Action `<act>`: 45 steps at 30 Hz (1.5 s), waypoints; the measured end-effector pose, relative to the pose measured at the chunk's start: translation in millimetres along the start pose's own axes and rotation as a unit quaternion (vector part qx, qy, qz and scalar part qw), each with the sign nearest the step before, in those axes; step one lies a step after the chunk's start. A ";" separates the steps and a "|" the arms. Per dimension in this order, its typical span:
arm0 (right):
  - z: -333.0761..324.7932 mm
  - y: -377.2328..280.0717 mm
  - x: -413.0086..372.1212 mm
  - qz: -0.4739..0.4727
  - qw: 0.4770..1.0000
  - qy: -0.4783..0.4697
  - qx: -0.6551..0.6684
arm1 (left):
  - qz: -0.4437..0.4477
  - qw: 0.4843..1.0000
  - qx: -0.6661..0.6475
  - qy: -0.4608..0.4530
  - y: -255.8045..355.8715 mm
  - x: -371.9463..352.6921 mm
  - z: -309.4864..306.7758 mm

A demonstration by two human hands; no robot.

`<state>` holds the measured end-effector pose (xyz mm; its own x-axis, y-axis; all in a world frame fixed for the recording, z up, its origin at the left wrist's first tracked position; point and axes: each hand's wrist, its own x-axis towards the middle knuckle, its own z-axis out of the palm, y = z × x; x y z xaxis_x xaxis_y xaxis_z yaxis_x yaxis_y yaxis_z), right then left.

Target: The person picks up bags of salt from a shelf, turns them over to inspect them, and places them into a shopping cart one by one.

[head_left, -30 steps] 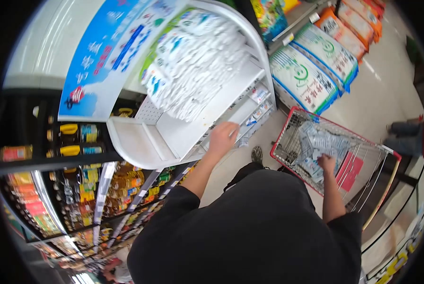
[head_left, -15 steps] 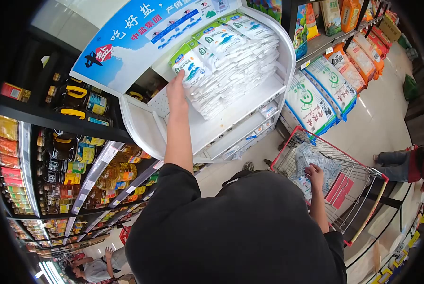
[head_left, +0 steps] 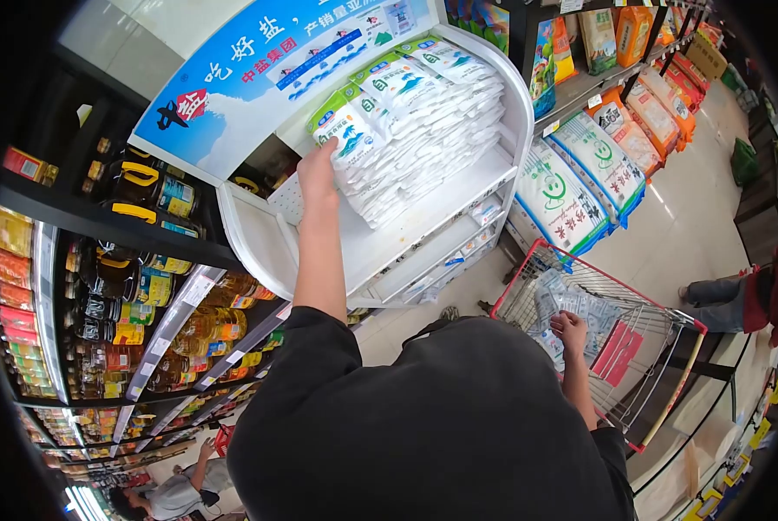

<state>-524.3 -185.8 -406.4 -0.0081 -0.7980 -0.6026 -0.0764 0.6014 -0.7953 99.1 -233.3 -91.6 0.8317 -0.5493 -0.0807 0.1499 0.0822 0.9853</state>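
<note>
White salt packets with green tops [head_left: 415, 104] lie in stacks on a curved white display shelf [head_left: 272, 247] under a blue sign [head_left: 233, 78]. My left hand [head_left: 318, 174] is at the left side of the front stack, its fingers at the edge of the packets; whether it grips one is hard to see. Over a red-rimmed shopping cart [head_left: 649, 304] is my right hand [head_left: 569, 330], fingers curled, just beside clear and white plastic packets [head_left: 593, 308] inside the cart. Anything within that hand is too small to make out.
Shelves of oil bottles [head_left: 150, 282] line the left. Large rice bags [head_left: 562, 204] stand right of the display. One person [head_left: 185, 491] is at the lower left; another in a red top [head_left: 758, 300] is at the far right.
The view has shifted slightly. My left hand has moved a little down and left along the stack's side. My right hand stays over the cart, its fingers more curled.
</note>
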 end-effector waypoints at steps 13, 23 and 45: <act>0.7 -8.7 1.2 -0.009 1.000 -0.019 -0.021 | 0.065 0.988 0.139 -0.023 6.4 22.2 15.4; 16.6 -29.1 -7.3 -0.058 0.997 -0.031 -0.035 | 0.022 0.998 -0.030 -0.049 -14.0 -27.8 -43.1; 140.8 -254.4 -166.3 -0.205 0.932 -0.299 -0.012 | -0.109 0.852 -0.024 -0.512 -32.2 -220.7 97.3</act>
<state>-363.1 -200.5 -113.2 0.5830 -0.7917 -0.1828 0.0261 0.2431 -0.9696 -141.3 -195.7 -90.9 -0.1164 -0.9912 -0.0627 0.2831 -0.0936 0.9545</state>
